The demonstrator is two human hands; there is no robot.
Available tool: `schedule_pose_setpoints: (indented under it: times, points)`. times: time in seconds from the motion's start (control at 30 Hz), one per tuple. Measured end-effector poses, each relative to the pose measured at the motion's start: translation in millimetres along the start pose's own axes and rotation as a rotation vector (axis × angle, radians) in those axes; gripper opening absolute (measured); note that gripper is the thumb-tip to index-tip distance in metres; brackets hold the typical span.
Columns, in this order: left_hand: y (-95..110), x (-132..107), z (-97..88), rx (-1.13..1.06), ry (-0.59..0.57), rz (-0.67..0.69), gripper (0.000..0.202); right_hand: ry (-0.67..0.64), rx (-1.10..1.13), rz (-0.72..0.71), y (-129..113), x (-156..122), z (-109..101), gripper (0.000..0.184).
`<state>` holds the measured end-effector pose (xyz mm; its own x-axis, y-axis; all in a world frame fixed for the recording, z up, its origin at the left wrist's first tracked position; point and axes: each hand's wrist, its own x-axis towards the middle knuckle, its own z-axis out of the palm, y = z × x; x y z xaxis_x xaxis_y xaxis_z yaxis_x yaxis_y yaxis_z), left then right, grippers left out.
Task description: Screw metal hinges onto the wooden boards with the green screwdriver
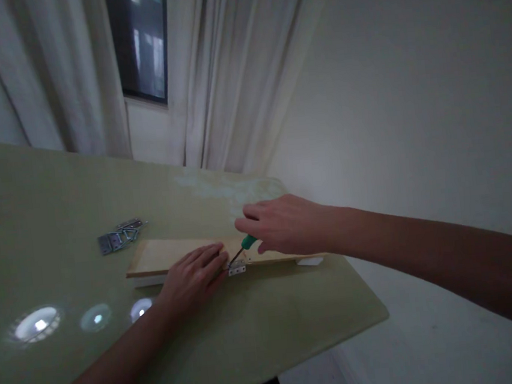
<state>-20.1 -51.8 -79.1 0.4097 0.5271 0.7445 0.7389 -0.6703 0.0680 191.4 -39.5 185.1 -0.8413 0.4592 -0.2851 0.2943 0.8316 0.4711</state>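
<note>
A pale wooden board (pixel 153 254) lies lengthwise on the table, raised slightly on something white. At its near edge sits a small metal hinge (pixel 237 268), one leaf hanging over the side. My left hand (pixel 194 273) is closed over the board just left of the hinge, fingers on the top face and thumb by the front edge. Above the hinge, my right hand (pixel 281 223) grips the green handle of a screwdriver (pixel 248 241). The screwdriver slants down to the left, its tip at the hinge's left end. Any screw under the tip is too small to make out.
Beyond the board's left end, metal hinges (pixel 105 244) and several screws (pixel 129 232) lie in a pile. The greenish table (pixel 252 337) has its corner at the right, near a white wall. Curtains (pixel 244 66) and a dark window (pixel 140 46) stand behind.
</note>
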Motion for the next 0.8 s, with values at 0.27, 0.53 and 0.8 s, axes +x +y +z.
schedule_pose_setpoints:
  times: [0.27,0.53,0.8]
  points:
    - [-6,3,-0.1,0.04,0.012,0.04,0.03,-0.018,0.002,0.051,-8,6,-1,0.029]
    - [-13,0,11.4,-0.011,-0.053,-0.025,0.039,0.004,0.04,0.013,-15,5,-3,0.019]
    - [-17,-1,14.1,-0.049,-0.033,-0.028,0.039,0.051,0.104,0.089,-24,22,-3,0.025]
